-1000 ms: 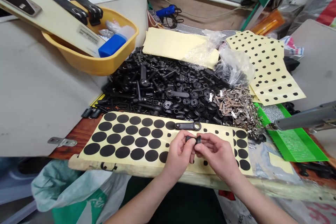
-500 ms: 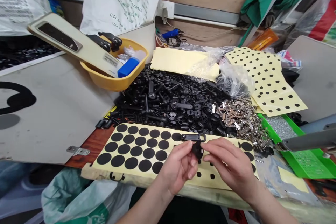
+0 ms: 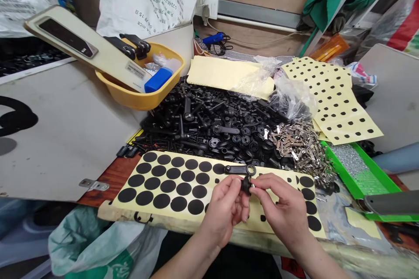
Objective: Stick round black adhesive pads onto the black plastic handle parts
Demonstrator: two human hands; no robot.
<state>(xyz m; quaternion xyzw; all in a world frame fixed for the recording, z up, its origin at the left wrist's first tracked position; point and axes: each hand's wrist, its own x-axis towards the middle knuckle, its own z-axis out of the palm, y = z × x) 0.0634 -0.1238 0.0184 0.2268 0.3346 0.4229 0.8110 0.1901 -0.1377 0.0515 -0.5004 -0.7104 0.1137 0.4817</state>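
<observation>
Between my two hands is a small round black plastic part (image 3: 245, 184), held over a yellow sheet of black round stickers (image 3: 178, 204). My left hand (image 3: 225, 205) is closed on its left side, thumb on top and fingers curled beneath. From the right, my right hand (image 3: 278, 200) pinches at the part, and a tiny shiny metal bit (image 3: 252, 185) shows at the fingertips. Just beyond the fingers a black plastic arm with a ring end (image 3: 240, 169) lies on the sheet. The fingers hide part of what they hold.
Behind the sheet spreads a heap of black plastic parts (image 3: 209, 117), with a pile of metal clips (image 3: 297, 148) on its right. A yellow basin (image 3: 140, 102) stands back left. A green tray of small metal pieces (image 3: 356, 170) and a grey-handled tool (image 3: 389, 202) are at right.
The right hand has turned and its fingers pinch more tightly at the black part, where a metal bit now shows. The part has tilted slightly. The view has shifted a little.
</observation>
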